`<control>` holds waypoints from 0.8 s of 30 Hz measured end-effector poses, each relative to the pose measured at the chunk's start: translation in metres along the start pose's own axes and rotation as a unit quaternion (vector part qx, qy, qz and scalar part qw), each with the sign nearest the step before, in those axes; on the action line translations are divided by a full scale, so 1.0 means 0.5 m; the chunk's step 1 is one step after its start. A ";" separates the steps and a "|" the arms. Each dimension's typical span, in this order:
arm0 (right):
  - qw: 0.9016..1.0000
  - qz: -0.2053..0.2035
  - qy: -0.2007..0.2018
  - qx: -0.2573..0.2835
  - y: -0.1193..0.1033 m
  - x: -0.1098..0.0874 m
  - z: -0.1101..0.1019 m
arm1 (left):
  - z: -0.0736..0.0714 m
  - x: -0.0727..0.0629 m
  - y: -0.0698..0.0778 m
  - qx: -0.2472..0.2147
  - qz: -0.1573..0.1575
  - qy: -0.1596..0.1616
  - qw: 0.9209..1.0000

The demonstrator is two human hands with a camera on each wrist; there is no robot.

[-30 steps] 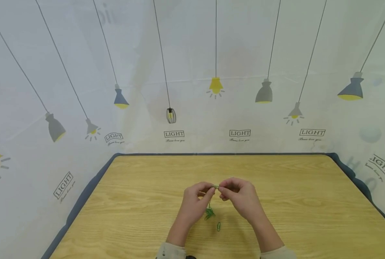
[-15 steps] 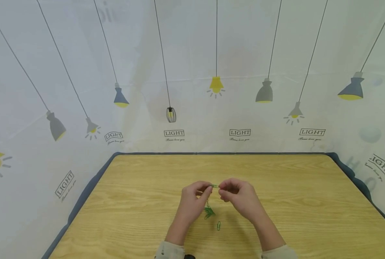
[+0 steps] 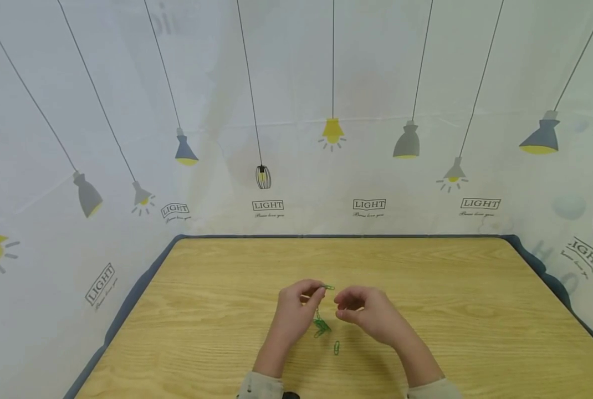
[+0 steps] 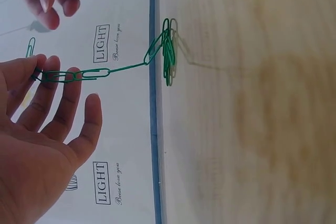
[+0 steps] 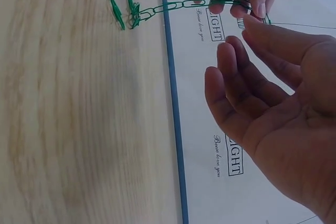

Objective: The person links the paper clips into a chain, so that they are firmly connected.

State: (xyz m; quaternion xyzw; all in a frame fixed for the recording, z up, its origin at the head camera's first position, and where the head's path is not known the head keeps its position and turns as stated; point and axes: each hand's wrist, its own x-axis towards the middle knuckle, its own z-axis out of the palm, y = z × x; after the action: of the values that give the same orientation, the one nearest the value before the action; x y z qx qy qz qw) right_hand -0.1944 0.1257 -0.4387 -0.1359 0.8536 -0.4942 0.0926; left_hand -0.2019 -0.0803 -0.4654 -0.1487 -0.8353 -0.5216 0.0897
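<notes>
At lower centre of the head view, your left hand [image 3: 296, 311] pinches a clip chain [image 4: 128, 67]; your right hand [image 3: 374, 315], holding nothing, is near; a loose clip [image 3: 336, 348] lies below.

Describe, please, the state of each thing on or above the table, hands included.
Left hand: pinching the top of the chain.
Right hand: apart from the chain, fingers loosely bent, nothing seen in it.
Chain: linked, hanging from the left hand to the heap.
Top clip: sticking out from the left hand's pinch.
Heap: green clips on the table; which are linked, unclear.
Single clip: lying on the table, apart from the heap.
</notes>
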 end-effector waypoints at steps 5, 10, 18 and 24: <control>1.000 -0.002 -0.019 -0.009 0.009 -0.003 0.001 | -0.001 0.002 -0.001 0.000 -0.004 0.005 1.000; 0.999 -0.010 -0.051 -0.008 0.022 -0.005 0.002 | -0.001 0.002 -0.001 -0.002 -0.014 0.004 1.000; 0.995 -0.007 -0.098 -0.009 0.048 0.000 -0.002 | -0.001 0.004 -0.005 -0.008 -0.006 0.019 1.000; 0.990 0.000 -0.140 -0.003 0.061 0.000 0.001 | 0.001 0.005 -0.006 -0.009 -0.003 0.016 1.000</control>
State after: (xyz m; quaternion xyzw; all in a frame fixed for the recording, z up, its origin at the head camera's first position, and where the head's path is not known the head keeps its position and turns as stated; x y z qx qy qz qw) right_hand -0.1983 0.1397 -0.4656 -0.2044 0.8337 -0.4678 0.2105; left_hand -0.2052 -0.0808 -0.4677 -0.1389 -0.8294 -0.5318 0.0999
